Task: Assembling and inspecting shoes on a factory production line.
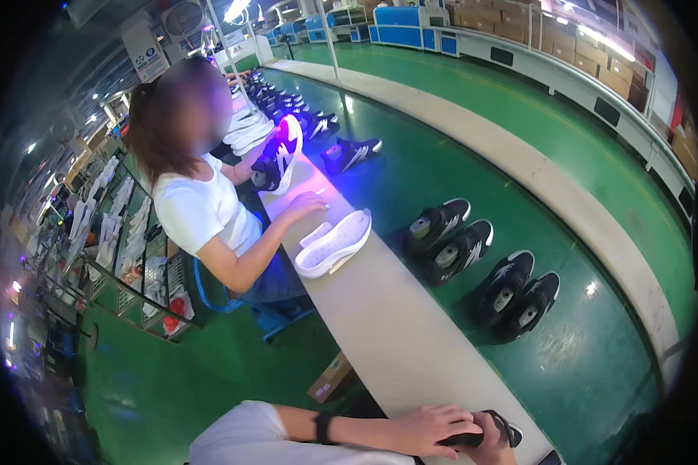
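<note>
At the lower edge, a black shoe (506, 423) with a light edge is held over the near end of the pale bench, mostly covered by my hands. My left hand (436, 428), with a dark band on its wrist, comes in from the left and its fingers close over a black part of the shoe. My right hand (493, 443) is wrapped round the shoe beside it, cut off by the picture's lower edge. How the fingertips press on the shoe is partly hidden.
A co-worker (209, 194) sits on the left, holding a black shoe with a white sole (288, 155). White soles (333, 244) lie on the pale bench (411, 325). Several black shoes (461, 252) stand on the green surface to the right. A cardboard box (329, 378) lies below the bench.
</note>
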`<state>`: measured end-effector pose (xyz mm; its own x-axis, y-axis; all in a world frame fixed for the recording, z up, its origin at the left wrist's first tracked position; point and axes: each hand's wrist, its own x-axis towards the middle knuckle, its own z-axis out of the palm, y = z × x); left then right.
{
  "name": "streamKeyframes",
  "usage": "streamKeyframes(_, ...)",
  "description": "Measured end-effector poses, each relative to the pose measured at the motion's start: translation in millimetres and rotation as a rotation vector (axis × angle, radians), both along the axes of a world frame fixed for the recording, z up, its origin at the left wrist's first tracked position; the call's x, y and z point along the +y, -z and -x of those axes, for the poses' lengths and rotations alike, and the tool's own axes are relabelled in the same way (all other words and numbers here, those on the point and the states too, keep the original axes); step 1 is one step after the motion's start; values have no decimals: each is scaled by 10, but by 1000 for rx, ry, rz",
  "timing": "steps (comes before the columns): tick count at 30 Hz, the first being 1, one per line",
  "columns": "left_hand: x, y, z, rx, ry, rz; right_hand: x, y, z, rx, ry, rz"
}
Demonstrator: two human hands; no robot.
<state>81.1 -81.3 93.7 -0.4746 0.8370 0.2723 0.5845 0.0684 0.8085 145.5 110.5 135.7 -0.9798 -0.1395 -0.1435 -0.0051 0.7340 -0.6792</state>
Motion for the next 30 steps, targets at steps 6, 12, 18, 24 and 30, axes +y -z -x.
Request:
streamKeyframes(6,181,141,-8,233,-129,120,460,-26,-102,-171,335,482)
streamKeyframes(12,248,-27,289,28,-152,235,147,313,119,264,798,665)
streamKeyframes(18,307,-80,416,-31,-183,318,139,465,331,334,838,797)
streamKeyframes(24,451,67,597,-218,-265,365,-205,430,176,365,783,770)
streamKeyframes(30,504,570,755,-538,-153,454,-170,602,214,562,682,510)
